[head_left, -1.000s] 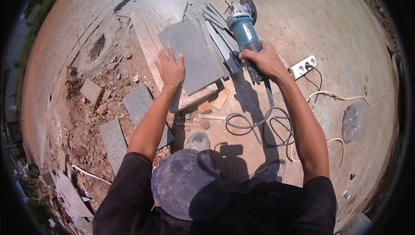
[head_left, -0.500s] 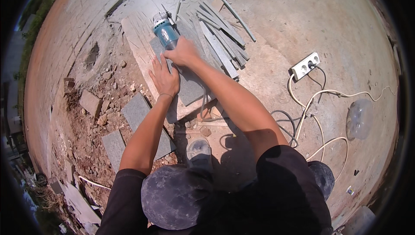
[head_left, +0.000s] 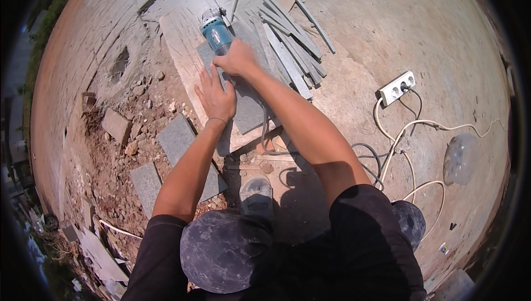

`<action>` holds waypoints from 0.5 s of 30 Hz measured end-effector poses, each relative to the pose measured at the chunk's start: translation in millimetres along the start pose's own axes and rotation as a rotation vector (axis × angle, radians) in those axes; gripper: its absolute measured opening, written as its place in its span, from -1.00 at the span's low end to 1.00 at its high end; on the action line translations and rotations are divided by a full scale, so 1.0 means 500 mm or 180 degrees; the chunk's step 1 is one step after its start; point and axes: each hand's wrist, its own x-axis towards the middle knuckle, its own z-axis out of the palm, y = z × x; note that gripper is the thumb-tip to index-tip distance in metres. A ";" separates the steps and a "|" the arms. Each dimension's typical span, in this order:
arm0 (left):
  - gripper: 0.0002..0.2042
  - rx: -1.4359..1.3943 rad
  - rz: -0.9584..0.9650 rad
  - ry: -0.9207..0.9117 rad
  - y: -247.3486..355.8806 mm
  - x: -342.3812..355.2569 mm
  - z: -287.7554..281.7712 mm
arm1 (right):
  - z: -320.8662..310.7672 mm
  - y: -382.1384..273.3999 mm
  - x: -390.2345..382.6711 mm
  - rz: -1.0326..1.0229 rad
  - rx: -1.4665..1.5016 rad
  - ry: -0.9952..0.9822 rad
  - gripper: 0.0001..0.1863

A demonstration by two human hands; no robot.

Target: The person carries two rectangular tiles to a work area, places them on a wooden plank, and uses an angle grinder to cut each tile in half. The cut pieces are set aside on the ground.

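1. Sunlit, dusty concrete ground [head_left: 387,35] fills most of the view, giving way on the left to a patch of brown earth and rubble [head_left: 119,160]. A pale, oblong, dust-covered slab [head_left: 180,41] lies on it, tilted slightly across the view.

2. On this slab rests a dark-grey, flat, rectangular tile [head_left: 247,107], its near edge close to the slab's near edge, with a bare band of slab along its left.

3. The person's right hand [head_left: 238,57] is wrapped around the black rear grip of a teal-bodied angle grinder with a silver metal head [head_left: 217,32]; its fingers are closed on it. A grey cord [head_left: 264,129] trails back over the tile towards the slab's near right corner.

4. The left hand [head_left: 217,96] lies flat over the tile's left edge, fingers loosely spread and gripping nothing.

5. What has changed: a second ago the grinder was held off to the tile's right; now it is over the tile's far end, beside the left fingertips. Since half a second ago, tool and hands have barely shifted.

6. In effect, tool and steadying hand now seem to share one tile. Whether the disc touches it or spins cannot be told.

7. Beyond the slab's right edge lie thin grey stone strips [head_left: 293,41]; farther right is a white, oblong power strip [head_left: 396,88].
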 end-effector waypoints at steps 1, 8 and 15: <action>-0.37 -0.0001 0.0006 0.0002 0.001 0.001 0.001 | 0.000 0.000 0.000 0.0003 -0.0016 0.0009 -0.21; -0.37 -0.0019 0.0009 0.0039 -0.001 -0.001 0.003 | -0.007 -0.005 0.004 0.0130 0.0022 -0.0320 -0.16; -0.38 -0.0037 0.0009 0.0009 0.005 0.000 0.001 | -0.015 0.001 0.006 0.0195 0.0055 -0.0584 -0.10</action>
